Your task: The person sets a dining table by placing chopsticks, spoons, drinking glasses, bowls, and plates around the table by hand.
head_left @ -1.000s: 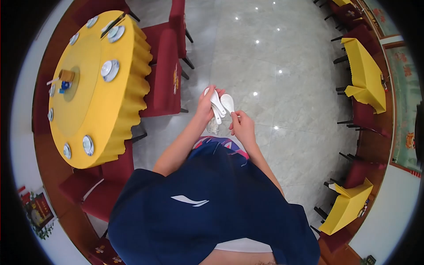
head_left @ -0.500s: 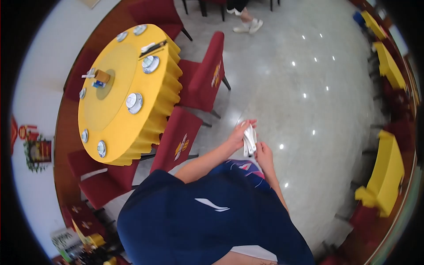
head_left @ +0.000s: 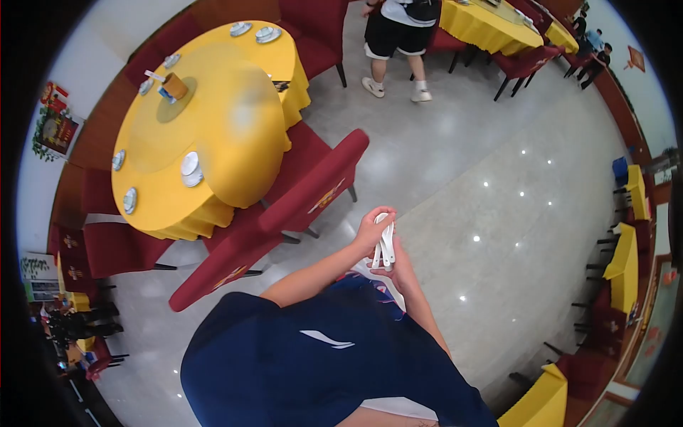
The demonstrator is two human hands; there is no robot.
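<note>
My left hand (head_left: 371,230) is closed around the upper part of a bunch of white spoons (head_left: 385,245), held in front of my body with their handles pointing down. My right hand (head_left: 402,269) is at the lower ends of the handles, its fingers curled behind and under them. The nearest furniture to my hands is a dark red chair (head_left: 324,188), to their left. Beyond it stands a round table with a yellow cloth (head_left: 171,222), where a white cup and saucer set (head_left: 191,171) sits near the edge.
More place settings (head_left: 267,34) ring the table, and a brown holder (head_left: 175,87) stands at its middle. Ahead, a person in black shorts (head_left: 403,35) stands on the grey floor. Other yellow-covered tables (head_left: 622,267) line the right side; more people (head_left: 596,65) are farther off.
My view has turned and moved nearer the round table and its chairs. My right hand has come up against the spoon handles. The other person shows more fully.
</note>
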